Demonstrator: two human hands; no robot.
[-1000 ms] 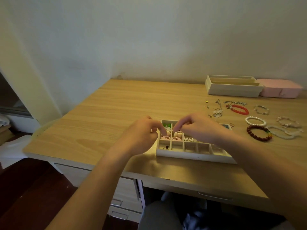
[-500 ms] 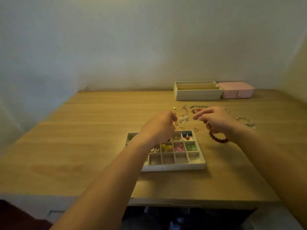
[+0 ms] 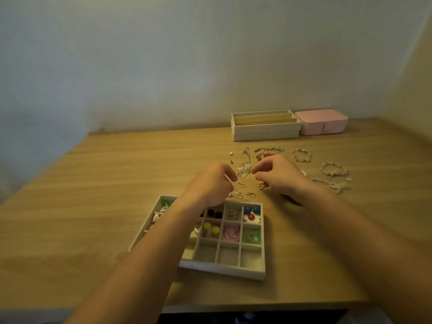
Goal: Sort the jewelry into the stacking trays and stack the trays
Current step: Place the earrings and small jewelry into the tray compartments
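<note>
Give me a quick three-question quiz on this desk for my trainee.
1. True or false: the pink box stands open.
2. Which row of the grid tray shows empty cells? A nearest; B farthest.
3. Fill in: the yellow beads lie just left of the ___ piece.
Key: 1 false; 2 A; 3 pink.

Part-filled grid tray [image 3: 224, 270]; loose jewelry [image 3: 244, 169] beyond, perhaps earrings.

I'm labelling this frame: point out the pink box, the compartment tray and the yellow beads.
pink box [image 3: 321, 123]: head view, front wall.
compartment tray [image 3: 224, 268]: head view, near rim.
yellow beads [image 3: 215, 229]: head view, right bead.
</note>
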